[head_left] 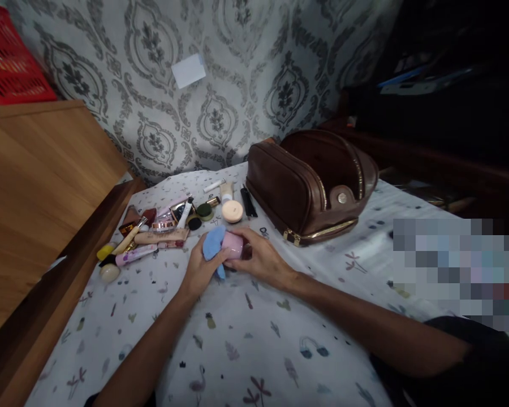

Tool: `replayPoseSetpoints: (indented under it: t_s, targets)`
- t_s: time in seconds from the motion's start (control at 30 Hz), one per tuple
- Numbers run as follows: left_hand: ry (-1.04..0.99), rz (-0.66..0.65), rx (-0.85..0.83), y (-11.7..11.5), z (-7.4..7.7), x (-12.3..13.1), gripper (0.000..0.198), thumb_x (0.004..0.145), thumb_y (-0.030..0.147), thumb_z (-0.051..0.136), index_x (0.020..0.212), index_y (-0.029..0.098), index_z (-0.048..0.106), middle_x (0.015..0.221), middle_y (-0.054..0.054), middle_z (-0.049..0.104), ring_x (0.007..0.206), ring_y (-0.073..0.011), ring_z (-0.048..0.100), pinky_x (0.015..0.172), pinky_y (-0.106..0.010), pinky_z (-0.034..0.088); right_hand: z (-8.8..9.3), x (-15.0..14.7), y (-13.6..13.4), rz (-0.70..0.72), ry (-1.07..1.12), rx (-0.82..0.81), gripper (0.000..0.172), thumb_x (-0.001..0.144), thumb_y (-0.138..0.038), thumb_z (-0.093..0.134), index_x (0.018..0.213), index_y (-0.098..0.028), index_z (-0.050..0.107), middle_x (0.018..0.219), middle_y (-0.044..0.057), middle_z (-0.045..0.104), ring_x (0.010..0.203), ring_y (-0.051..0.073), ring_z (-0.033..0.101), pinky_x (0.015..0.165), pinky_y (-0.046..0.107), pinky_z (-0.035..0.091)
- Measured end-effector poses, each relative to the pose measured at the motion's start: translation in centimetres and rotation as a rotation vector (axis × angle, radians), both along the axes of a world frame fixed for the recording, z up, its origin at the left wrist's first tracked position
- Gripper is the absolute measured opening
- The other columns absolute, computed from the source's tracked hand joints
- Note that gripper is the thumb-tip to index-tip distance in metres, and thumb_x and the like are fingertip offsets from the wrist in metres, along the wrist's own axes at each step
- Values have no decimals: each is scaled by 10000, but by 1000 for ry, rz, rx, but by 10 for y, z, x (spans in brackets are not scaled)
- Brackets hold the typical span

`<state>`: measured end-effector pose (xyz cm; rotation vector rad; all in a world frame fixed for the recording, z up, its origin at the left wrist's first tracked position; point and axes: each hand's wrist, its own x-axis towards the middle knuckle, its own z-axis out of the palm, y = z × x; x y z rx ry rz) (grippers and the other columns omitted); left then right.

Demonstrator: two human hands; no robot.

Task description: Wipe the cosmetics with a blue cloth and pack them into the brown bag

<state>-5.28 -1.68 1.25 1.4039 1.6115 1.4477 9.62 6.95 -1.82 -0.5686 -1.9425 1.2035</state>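
My left hand is closed on a small blue cloth and presses it against a pink rounded container. My right hand wraps round that pink container from the right and holds it just above the patterned sheet. Both hands meet in the middle of the view. Part of the container is hidden by my fingers.
Several cosmetics lie in a heap to the left and behind my hands, among them a round peach compact. An open brown leather toiletry bag stands at the back right. A wooden cabinet borders the left side.
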Motion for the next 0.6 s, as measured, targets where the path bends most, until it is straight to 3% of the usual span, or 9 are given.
replayPoseSetpoints:
  t_s: [0.13, 0.23, 0.4, 0.53, 0.6]
  targets:
    - [-4, -4, 9, 0, -2, -5, 447, 765, 410, 735, 1124, 155, 659, 1036, -57, 682, 963, -209, 624, 892, -315, 498, 7, 1, 0, 58, -4, -51, 545, 689, -386, 790, 1140, -166, 579, 1015, 71, 659, 827, 205, 634, 729, 355, 540]
    - [9, -13, 39, -2, -1, -4, 467, 753, 401, 745, 1148, 166, 662, 1119, -67, 688, 1050, -233, 625, 967, -342, 480, 12, 3, 1, 129, 4, -83, 518, 697, -394, 786, 1119, -171, 586, 987, 54, 667, 850, 203, 632, 758, 350, 532]
    - [0, 130, -14, -8, 2, 7, 432, 766, 454, 711, 1096, 176, 687, 1120, -68, 706, 1074, -256, 632, 990, -366, 482, 10, 2, 3, 148, 70, -126, 541, 687, -410, 801, 1131, -166, 609, 1033, 59, 673, 919, 214, 635, 819, 354, 519]
    - [-209, 345, -177, -12, 6, 14, 408, 644, 483, 799, 929, 203, 714, 975, -53, 723, 1080, -279, 628, 933, -342, 514, 8, 1, 3, 22, 138, 80, 630, 634, -394, 853, 1170, -185, 595, 1140, 78, 650, 1044, 240, 609, 924, 379, 478]
    - [-289, 353, -210, -10, 9, 17, 416, 595, 478, 836, 879, 200, 713, 912, -62, 719, 1052, -277, 638, 881, -319, 534, 9, 2, 3, 23, 125, 256, 627, 653, -380, 847, 1191, -193, 584, 1159, 88, 644, 1091, 251, 588, 973, 395, 451]
